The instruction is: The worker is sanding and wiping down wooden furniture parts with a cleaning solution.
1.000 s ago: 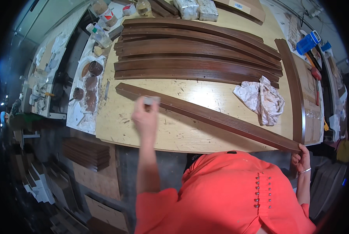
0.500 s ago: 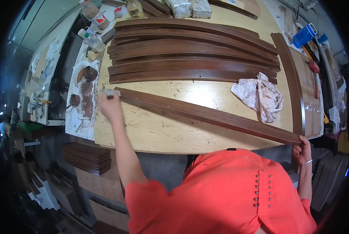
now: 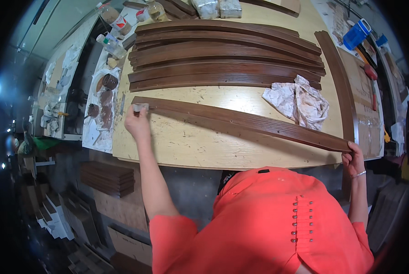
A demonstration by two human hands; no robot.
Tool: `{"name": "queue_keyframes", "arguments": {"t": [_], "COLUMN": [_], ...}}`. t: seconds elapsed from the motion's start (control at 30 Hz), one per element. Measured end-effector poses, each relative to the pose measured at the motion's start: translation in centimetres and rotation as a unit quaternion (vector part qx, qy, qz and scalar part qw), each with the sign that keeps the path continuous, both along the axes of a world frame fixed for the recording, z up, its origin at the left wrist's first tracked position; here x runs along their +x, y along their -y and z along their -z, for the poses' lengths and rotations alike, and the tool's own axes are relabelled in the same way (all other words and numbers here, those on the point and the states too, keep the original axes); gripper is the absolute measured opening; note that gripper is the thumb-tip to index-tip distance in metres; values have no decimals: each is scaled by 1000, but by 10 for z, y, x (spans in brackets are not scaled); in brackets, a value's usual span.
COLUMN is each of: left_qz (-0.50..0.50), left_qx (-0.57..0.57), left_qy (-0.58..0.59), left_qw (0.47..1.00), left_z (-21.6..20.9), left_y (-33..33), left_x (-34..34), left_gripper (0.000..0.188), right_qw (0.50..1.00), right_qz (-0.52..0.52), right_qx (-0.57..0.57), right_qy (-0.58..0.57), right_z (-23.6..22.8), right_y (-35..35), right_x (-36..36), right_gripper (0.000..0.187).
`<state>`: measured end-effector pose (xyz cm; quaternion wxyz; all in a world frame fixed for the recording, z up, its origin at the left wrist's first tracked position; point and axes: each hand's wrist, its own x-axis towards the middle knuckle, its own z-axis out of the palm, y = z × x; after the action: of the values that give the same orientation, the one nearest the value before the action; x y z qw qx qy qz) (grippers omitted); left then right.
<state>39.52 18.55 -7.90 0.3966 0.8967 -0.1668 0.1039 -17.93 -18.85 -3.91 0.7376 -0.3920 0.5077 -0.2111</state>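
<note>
A long brown wooden strip (image 3: 241,119) lies slantwise across the pale table, its left end farther away and its right end at the near edge. My right hand (image 3: 354,159) grips that right end between thumb and fingers. At the other end, my left hand (image 3: 137,125) pinches a small pale grey pad (image 3: 141,108) against the strip's near side. Whether the pad is sponge or folded abrasive, I cannot tell. A crumpled, brown-stained white cloth (image 3: 298,102) sits beyond the strip on the right, partly over a row of similar brown strips (image 3: 222,52).
Another brown strip (image 3: 339,86) runs along the table's right side. Stain-smeared cups (image 3: 109,81) and plastic bottles (image 3: 112,47) stand at the left. A blue container (image 3: 357,34) and a red-handled tool (image 3: 371,72) are at the right. Stacked brown boards (image 3: 107,177) sit below the table.
My left hand with the pad has shifted from beyond the strip's left tip to its near side, slightly rightward along it. My right hand keeps its grip. The view has tilted slightly.
</note>
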Motion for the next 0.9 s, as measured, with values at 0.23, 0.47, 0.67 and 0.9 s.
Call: {"name": "queue_keyframes", "arguments": {"t": [0.23,0.47,0.67,0.9], "left_qz": [-14,-19,-29,35], "left_qx": [9,-20,-61,-156], "left_qy": [-1,-14,-22,-79], "left_qw": [1000,1000,997,984], "left_z": [23,26,35,28], "left_y": [-12,-13,-16,19], "left_x": [5,15,9,-43], "left_gripper": [17,20,20,23], "right_qw": [999,999,999,998], "right_qz": [5,29,37,31], "right_qx": [-29,-39,-37,-52], "right_qy": [-18,-24,-16,-26], "right_z": [6,11,11,1], "right_y": [3,8,11,3], "right_x": [8,7,8,3], "right_gripper": [22,20,18,19]}}
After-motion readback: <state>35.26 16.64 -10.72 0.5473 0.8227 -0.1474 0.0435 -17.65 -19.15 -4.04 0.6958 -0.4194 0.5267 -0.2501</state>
